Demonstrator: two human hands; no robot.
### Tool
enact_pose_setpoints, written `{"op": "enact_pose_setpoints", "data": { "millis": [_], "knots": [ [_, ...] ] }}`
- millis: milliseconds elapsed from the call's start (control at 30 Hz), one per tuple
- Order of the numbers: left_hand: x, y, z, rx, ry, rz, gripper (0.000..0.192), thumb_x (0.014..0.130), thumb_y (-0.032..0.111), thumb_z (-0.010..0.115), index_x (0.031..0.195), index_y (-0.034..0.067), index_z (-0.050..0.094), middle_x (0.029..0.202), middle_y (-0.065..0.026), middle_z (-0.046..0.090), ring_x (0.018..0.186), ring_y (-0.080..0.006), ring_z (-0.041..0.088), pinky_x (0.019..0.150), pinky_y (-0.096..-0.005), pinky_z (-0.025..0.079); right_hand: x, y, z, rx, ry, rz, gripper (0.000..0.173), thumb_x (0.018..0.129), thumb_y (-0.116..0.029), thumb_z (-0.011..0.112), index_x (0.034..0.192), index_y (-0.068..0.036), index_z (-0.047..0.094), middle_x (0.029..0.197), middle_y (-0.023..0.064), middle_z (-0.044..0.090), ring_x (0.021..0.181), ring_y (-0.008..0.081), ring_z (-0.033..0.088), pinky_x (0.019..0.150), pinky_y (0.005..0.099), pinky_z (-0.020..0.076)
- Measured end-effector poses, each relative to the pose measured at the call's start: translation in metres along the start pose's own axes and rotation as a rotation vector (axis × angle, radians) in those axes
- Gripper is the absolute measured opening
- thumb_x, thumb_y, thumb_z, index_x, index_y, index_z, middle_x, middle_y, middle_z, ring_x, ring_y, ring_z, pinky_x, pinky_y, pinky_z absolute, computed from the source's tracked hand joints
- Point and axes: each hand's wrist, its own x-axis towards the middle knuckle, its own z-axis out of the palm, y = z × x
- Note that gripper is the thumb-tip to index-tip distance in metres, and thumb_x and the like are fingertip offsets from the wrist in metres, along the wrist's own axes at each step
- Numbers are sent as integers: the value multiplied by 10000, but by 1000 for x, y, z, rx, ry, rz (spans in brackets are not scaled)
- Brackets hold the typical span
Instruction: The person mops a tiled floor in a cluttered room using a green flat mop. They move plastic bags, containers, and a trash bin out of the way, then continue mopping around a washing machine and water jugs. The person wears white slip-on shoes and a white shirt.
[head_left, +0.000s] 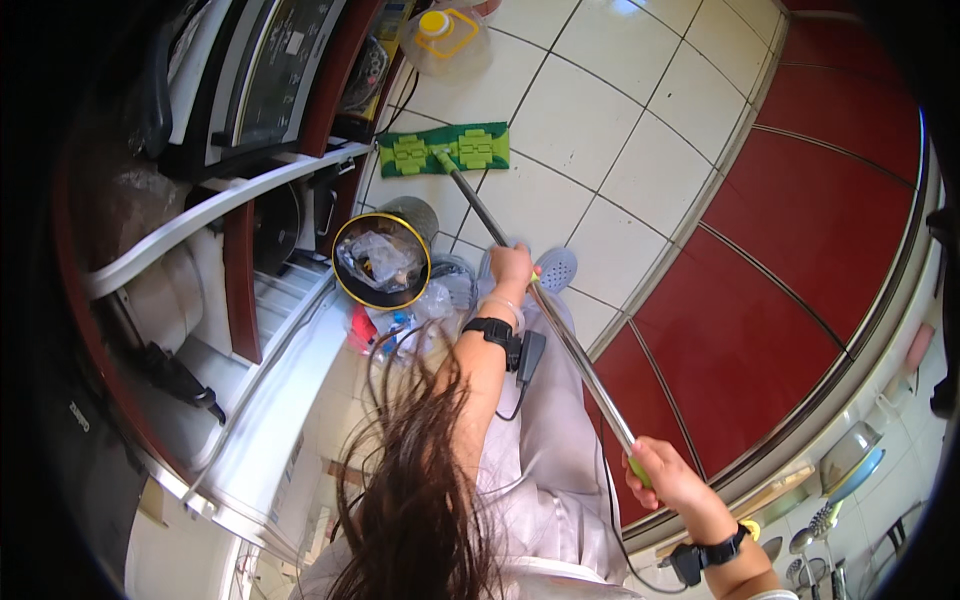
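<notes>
A flat mop with a green head (444, 150) lies on the white floor tiles, its left end close to the foot of the shelf unit. Its metal pole (577, 351) runs from the head towards me, down to the right. Around the middle of the pole is my left hand (513, 267), closed near a green collar. My right hand (664, 472) grips the pole's green upper end. Both wrists wear black straps with small devices. My grey clogs (556, 270) stand on the floor just beyond my left hand. Long hair hangs over part of my left arm.
A waste bin (382, 261) holding plastic bags stands left of my feet, with plastic bags (435, 300) beside it. Behind the mop head is a clear jug with a yellow cap (446, 41). An open shelf unit (225, 214) lines the left, red cabinets (757, 300) the right.
</notes>
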Motion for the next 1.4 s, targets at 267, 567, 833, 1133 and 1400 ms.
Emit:
{"op": "enact_pose_setpoints", "data": {
  "millis": [267, 567, 833, 1133, 1400],
  "knots": [
    [-91, -67, 81, 176, -355, -141, 278, 830, 117, 536, 905, -140, 464, 657, -222, 602, 472, -315, 628, 404, -369, 508, -68, 77, 26, 134, 280, 53, 281, 962, -264, 412, 818, -25, 450, 563, 59, 477, 367, 116, 413, 330, 259, 315],
    [-151, -75, 62, -101, -550, -252, 164, 851, 126, 508, 878, -2, 410, 608, -101, 499, 416, -219, 535, 336, -355, 450, -73, 156, 54, -245, 491, -202, 297, 936, -313, 444, 987, -40, 549, 730, 159, 586, 676, 271, 583, 641, 374, 463],
    [-135, -8, 47, -20, -397, -80, 194, 912, 163, 495, 938, 49, 341, 620, -66, 467, 429, -153, 485, 333, -297, 417, -1, 106, 28, 638, -94, -332, 134, 914, -130, 516, 890, -32, 429, 610, 33, 479, 431, 102, 447, 375, 243, 372],
    [-81, 39, 180, 515, -518, 349, 267, 818, 83, 501, 993, -44, 343, 599, -152, 517, 388, -242, 533, 313, -362, 429, 79, 62, 3, 976, -25, -488, 169, 919, -207, 531, 918, -78, 422, 666, 24, 466, 449, 89, 418, 375, 236, 340],
    [-145, -55, 196, 1143, -464, 621, 339, 797, 33, 462, 1089, -102, 357, 882, -291, 599, 795, -400, 630, 674, -425, 516, 98, 149, 24, 1343, -217, -474, 164, 905, -216, 567, 919, -124, 432, 664, -9, 432, 469, 64, 379, 405, 212, 298]
  ]
}}
